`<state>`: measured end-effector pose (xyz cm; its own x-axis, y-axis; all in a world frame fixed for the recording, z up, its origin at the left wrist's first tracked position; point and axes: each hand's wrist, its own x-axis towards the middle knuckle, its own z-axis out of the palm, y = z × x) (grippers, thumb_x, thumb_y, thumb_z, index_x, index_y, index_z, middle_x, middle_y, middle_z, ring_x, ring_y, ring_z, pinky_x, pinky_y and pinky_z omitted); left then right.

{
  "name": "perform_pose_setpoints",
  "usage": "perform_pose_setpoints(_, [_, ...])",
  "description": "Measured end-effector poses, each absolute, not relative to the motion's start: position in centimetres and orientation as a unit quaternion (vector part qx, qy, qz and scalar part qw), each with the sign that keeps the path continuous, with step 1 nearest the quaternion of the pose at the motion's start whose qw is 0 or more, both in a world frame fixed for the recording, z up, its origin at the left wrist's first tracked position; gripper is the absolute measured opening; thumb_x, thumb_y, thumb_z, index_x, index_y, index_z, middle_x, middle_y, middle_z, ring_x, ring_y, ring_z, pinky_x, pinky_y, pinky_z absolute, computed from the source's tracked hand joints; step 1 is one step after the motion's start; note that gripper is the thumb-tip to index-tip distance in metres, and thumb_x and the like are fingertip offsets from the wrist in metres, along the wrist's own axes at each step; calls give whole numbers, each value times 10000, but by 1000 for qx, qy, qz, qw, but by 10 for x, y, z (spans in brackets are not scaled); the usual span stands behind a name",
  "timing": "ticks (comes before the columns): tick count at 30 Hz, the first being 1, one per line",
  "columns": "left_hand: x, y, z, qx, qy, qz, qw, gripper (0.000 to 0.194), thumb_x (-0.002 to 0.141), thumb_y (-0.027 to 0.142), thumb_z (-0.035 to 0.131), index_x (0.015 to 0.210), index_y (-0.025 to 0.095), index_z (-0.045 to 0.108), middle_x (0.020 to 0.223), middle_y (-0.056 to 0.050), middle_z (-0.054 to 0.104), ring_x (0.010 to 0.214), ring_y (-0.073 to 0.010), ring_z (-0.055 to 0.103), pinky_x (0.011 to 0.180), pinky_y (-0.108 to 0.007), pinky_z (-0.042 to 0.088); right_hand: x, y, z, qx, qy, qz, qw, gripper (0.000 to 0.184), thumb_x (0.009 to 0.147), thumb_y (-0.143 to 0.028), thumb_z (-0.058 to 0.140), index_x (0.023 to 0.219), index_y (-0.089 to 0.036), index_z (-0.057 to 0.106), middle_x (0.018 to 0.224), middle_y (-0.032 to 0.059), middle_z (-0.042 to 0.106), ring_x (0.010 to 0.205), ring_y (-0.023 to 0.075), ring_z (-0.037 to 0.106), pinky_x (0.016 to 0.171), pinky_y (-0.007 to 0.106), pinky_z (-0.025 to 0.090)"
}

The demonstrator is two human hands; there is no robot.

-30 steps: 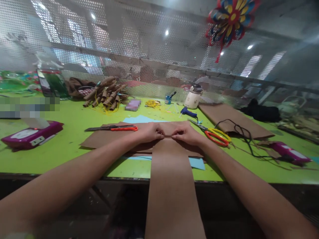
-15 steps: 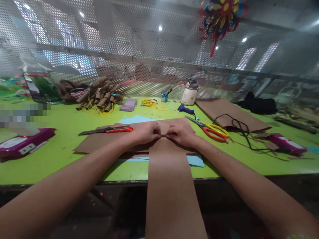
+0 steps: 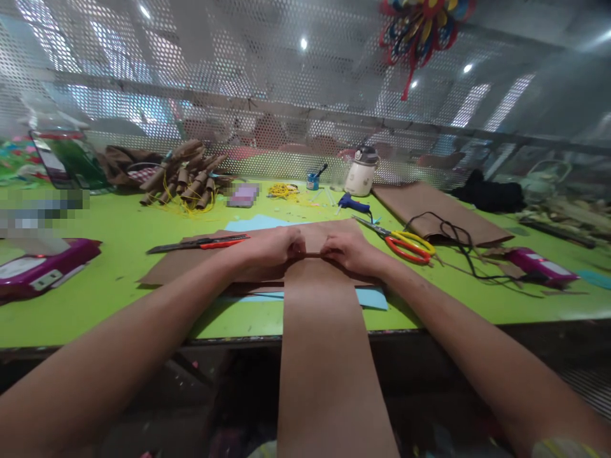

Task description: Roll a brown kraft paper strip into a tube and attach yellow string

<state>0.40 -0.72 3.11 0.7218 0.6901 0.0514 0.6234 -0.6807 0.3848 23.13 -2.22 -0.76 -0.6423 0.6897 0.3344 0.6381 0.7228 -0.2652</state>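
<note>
The long paper strip (image 3: pixel 329 356) is plain brown, the flat worktop (image 3: pixel 128 222) lime green (dark-edged), the looped scissor handles (image 3: pixel 391 241) orange and yellow.

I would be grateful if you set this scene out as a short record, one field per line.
Hands: left hand and right hand pinch the narrow far edge of a brown paper strip, with a gap between them
Strip: runs toward the viewer past the near edge of the green table
Beneath: brown sheets, light blue sheets under those
Left: red-and-black tool
Right: scissors with orange and yellow handles
Farther back: blue glue gun, paper rolls, white bottle
</note>
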Motion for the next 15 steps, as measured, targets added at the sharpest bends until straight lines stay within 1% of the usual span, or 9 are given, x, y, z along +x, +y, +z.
perform_pose_setpoints(4, [1,-4,27,920,338,104,171,199,660,204,558,824,180,668,761,-19,623,638,-131,493,575,-232,302,233,-25,-4,-368,-905,72,200,203,816,-63,491,839,-145,675,849,72,634,806,174,563,709,280,413])
perform_pose_setpoints(7, [0,-2,21,934,311,109,136,166,678,205,546,797,197,662,761,-19,614,641,-137,497,577,-241,303,234,-28,-3,-365,-910,61,190,207,824,-60,475,831,-141,665,858,70,622,791,162,556,691,266,406])
perform_pose_setpoints(12, [1,-5,17,962,252,98,36,137,753,245,513,782,193,637,793,-34,575,625,-143,474,561,-260,289,235,-30,-6,-371,-916,-20,154,160,834,-89,477,830,-139,629,868,69,591,805,165,526,688,266,377])
perform_pose_setpoints(15, [3,-9,19,966,241,92,11,190,815,291,476,776,170,616,803,-52,549,618,-144,456,568,-263,295,236,-33,-7,-379,-915,-61,126,148,843,-113,469,863,-144,612,892,76,581,826,180,505,687,278,353])
